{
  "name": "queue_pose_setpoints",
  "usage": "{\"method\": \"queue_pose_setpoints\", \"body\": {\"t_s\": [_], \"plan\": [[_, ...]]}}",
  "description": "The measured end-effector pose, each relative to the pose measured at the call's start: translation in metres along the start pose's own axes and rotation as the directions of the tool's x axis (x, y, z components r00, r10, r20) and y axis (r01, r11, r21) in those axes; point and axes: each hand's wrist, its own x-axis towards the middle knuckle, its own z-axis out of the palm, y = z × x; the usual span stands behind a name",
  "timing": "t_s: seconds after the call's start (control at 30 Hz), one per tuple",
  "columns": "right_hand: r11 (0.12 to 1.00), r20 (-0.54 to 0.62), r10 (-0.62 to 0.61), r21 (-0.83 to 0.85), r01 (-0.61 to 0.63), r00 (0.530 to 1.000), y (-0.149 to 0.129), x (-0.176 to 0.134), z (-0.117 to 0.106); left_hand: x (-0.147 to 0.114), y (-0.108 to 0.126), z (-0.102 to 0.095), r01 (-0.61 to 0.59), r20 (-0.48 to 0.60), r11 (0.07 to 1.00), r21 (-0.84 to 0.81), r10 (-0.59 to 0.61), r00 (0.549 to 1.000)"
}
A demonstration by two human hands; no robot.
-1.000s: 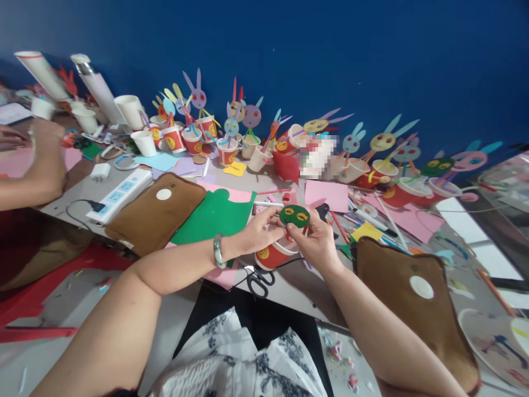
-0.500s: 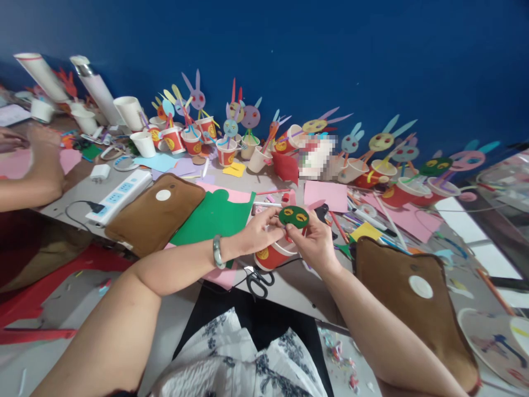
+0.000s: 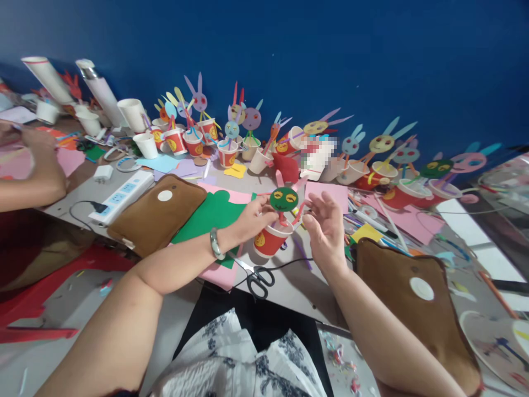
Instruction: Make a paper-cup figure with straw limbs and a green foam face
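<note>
A green paper rabbit face [image 3: 284, 199] with yellow eyes and pink ears stands above a red-and-white paper cup [image 3: 273, 241]. Red straw pieces form its body and arms, rising from the cup's mouth. My left hand [image 3: 252, 219] is closed at the left of the face, thumb by the cup rim, gripping the rabbit's side; the exact spot is hidden by the fingers. To the right, my right hand [image 3: 328, 229] is open with fingers spread, close to a red straw arm [image 3: 299, 213] and holding nothing. Black-handled scissors [image 3: 259, 280] lie in front of the cup.
Several finished rabbit cups [image 3: 228, 151] line the blue wall. Green paper [image 3: 210, 218] and a brown pad [image 3: 155, 212] lie left; another brown pad [image 3: 413, 309] lies right. A power strip [image 3: 122, 196] and a co-worker's arm [image 3: 41, 165] are farther left. A black cable crosses near the scissors.
The green face has gone from lying tilted between both hands to upright above the cup, slightly left. My right hand has let go of it and drawn off to the right, opening.
</note>
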Motion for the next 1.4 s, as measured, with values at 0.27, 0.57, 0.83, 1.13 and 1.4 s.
{"method": "queue_pose_setpoints", "body": {"t_s": [0.27,0.57,0.83,1.13,1.4], "plan": [[0.970,0.165,0.207,0.094,-0.225,0.964,-0.008,0.000,0.005,0.006,0.008,-0.007,-0.041,-0.027,0.999,0.006,0.041,0.999],[0.977,0.118,0.183,0.092,-0.194,0.976,-0.009,-0.002,0.006,0.007,0.005,-0.006,-0.033,-0.058,0.999,-0.014,0.032,0.998],[0.992,0.182,0.114,0.032,-0.122,0.977,-0.004,0.000,0.001,0.008,0.011,-0.009,-0.027,-0.106,0.999,-0.026,0.024,0.994],[0.955,-0.144,-0.020,-0.295,-0.024,0.989,0.012,0.030,-0.030,0.036,0.027,-0.047,-0.217,-0.388,0.966,-0.138,0.149,0.909],[0.864,0.111,-0.109,-0.481,0.149,0.988,0.023,0.027,-0.020,0.039,0.021,-0.050,-0.158,-0.372,0.984,-0.083,0.116,0.921]]}}
